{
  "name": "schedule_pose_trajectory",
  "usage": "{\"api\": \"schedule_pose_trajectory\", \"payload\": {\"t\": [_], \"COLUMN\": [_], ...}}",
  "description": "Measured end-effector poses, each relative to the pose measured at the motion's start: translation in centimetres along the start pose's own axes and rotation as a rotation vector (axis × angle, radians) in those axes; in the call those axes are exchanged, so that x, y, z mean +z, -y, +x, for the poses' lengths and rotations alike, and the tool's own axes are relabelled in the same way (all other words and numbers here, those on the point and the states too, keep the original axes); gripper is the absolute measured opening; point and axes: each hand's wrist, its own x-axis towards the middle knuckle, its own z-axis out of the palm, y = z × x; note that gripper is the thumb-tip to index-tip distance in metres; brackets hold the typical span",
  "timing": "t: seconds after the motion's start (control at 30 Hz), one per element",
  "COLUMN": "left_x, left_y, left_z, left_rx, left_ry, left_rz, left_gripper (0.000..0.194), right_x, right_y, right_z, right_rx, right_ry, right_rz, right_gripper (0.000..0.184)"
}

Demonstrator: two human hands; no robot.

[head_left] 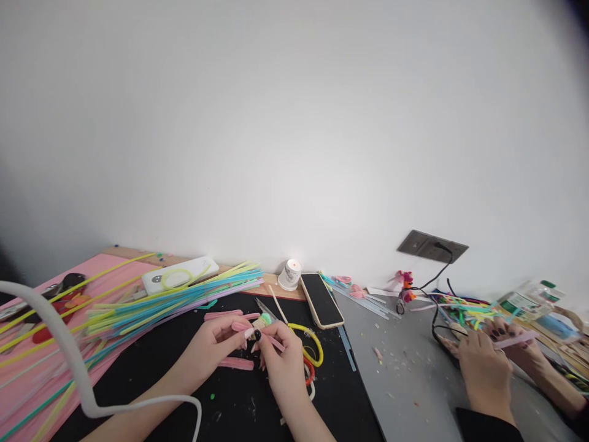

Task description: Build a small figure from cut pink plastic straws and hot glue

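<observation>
Over the black mat (pixel 184 423), my left hand (pixel 221 341) pinches a folded pink pipe cleaner (pixel 238 326) between thumb and fingers. Close beside it, my right hand (pixel 284 359) is also closed, with a pink pipe cleaner (pixel 277 344) running under its fingers. Whether both ends belong to one piece I cannot tell. A small mint-green fuzzy bit (pixel 264 319) shows just behind the fingertips. Another pink pipe cleaner length (pixel 237 363) lies on the mat below my hands. Scissors with yellow handles (pixel 318 347) rest right behind my right hand, partly hidden by it.
A bundle of coloured pipe cleaners (pixel 175 301) lies left, near a white power bank (pixel 180 274). Against the wall stand a white paper cup (pixel 290 274) and a phone (pixel 322 301). A white cable (pixel 59 337) crosses the left foreground. Another person's hands (pixel 485 368) work at right.
</observation>
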Motion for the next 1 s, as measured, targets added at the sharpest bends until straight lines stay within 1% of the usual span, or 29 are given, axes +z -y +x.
{"api": "schedule_pose_trajectory", "payload": {"t": [0.13, 0.3, 0.4, 0.47, 0.6, 0.7, 0.83, 1.0], "left_x": [-0.1, -0.3, -0.2, -0.2, -0.3, -0.4, -0.2, 0.0], "left_y": [0.2, 0.5, 0.4, 0.3, 0.2, 0.1, -0.3, -0.6], "left_z": [0.0, 0.1, 0.0, -0.2, -0.3, -0.2, -0.2, -0.3], "left_rx": [0.032, 0.06, 0.065, 0.108, 0.258, 0.294, 0.287, 0.319], "left_ry": [-0.013, -0.052, -0.01, 0.02, 0.05, 0.061, 0.046, 0.053], "left_rz": [0.052, 0.137, 0.191, 0.281, 0.523, 0.621, 0.647, 0.621], "left_gripper": [0.018, 0.016, 0.018, 0.02, 0.02, 0.02, 0.019, 0.019], "right_x": [-0.1, -0.1, -0.3, -0.4, -0.8, -0.9, -0.7, -0.8], "right_y": [-0.2, -0.2, -0.1, -0.1, -0.3, -0.4, -0.5, -0.6], "right_z": [0.0, 0.2, 0.3, 0.4, 0.6, 0.5, 0.5, 0.3], "right_rx": [0.012, 0.03, 0.045, 0.052, 0.033, 0.015, 0.009, -0.055], "right_ry": [0.02, 0.042, 0.021, 0.01, 0.039, 0.086, 0.109, 0.09], "right_rz": [-0.003, 0.06, 0.074, 0.055, -0.044, -0.101, -0.116, -0.167], "right_gripper": [0.017, 0.021, 0.021, 0.019, 0.015, 0.013, 0.012, 0.02]}}
